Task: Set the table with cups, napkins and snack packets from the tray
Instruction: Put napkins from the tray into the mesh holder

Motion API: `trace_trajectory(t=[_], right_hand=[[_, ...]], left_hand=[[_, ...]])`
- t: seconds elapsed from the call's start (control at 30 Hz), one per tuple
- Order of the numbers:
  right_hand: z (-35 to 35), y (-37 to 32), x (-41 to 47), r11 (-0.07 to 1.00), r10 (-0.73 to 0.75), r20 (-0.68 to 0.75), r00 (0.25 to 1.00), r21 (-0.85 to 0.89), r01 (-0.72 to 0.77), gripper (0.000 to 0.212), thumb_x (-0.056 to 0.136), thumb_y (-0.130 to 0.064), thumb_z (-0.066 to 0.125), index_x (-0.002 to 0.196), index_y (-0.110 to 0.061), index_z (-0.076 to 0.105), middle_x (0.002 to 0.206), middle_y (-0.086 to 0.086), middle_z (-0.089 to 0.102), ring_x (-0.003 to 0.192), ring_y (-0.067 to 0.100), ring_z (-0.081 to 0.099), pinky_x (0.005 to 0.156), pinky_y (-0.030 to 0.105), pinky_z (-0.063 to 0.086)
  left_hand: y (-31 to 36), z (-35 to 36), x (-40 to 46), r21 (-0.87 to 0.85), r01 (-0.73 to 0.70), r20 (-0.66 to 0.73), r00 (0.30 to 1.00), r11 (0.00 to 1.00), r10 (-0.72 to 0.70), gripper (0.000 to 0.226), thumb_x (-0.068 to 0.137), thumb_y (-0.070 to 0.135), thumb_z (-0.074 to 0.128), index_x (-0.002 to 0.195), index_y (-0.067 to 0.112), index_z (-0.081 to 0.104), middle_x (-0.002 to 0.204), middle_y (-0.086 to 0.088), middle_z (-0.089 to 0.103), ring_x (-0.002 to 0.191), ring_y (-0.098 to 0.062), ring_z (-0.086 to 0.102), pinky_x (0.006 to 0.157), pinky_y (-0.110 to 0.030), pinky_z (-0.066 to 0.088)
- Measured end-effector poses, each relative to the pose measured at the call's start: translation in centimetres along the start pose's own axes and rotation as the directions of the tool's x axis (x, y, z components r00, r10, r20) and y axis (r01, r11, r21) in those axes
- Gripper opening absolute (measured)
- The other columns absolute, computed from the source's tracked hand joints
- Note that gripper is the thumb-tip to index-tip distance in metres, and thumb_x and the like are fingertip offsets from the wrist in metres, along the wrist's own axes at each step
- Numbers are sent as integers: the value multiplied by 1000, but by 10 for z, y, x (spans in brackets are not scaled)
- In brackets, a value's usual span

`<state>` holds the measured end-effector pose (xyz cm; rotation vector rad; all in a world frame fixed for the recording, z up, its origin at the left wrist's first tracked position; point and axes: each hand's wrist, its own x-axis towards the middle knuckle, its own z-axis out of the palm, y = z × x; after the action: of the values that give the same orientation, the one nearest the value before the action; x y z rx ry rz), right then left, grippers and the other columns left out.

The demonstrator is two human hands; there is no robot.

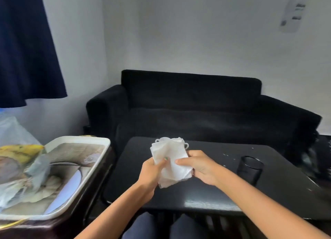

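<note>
Holding: your two hands keep a stack of white napkins (170, 160) up above the near middle of the black table (215, 190).
Left hand (152, 170): grips the stack's left edge, thumb curled over the top sheet, fingers hidden beneath.
Right hand (198, 165): pinches the stack's right side, thumb on top pointing left, fingers curled under.
Napkins: thin sheets, slightly fanned, corners loose at the near end, scalloped edge at the far end; lifted off the table surface.
Cup (249, 169): dark, upright on the table to your right, apart from your right forearm.
Crumbs (231, 156): pale specks on the table beyond the cup.
Tray (86, 176): white-rimmed, printed base, on a dark stand left of the table, just beside it.
Snack packets (23, 163): yellow and pale wrappers piled in the tray's left part; blurred, so you cannot tell the count.
Sofa (193, 110): black, against the wall behind the table.
Curtain (26, 47): dark blue, upper left.
Knees (164, 228): yours, in dark cloth, under the table's near edge.
</note>
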<state>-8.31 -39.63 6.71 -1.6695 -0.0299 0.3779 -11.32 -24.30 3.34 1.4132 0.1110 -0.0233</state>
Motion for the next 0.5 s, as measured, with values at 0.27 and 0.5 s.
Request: trace_trajectory(t=[0.27, 0.5], right_hand=[[-63, 19, -14, 966, -117, -315, 942, -255, 35, 10, 78, -8, 73, 79, -5, 64, 82, 11, 70, 75, 23, 68, 60, 32, 52], [-121, 47, -20, 969, -221, -569, 792, -222, 111, 12, 77, -4, 69, 83, 7, 67, 87, 27, 69, 70, 27, 64, 60, 34, 46]], left_hand=[[-5, 75, 17, 16, 54, 56, 997, 998, -55, 15, 94, 10, 57, 105, 7, 67, 99, -16, 73, 87, -33, 68, 72, -41, 50], [-23, 135, 30, 51, 104, 45, 993, 993, -106, 7, 88, 3, 65, 81, 6, 65, 83, -9, 71, 73, -23, 68, 69, -32, 57]])
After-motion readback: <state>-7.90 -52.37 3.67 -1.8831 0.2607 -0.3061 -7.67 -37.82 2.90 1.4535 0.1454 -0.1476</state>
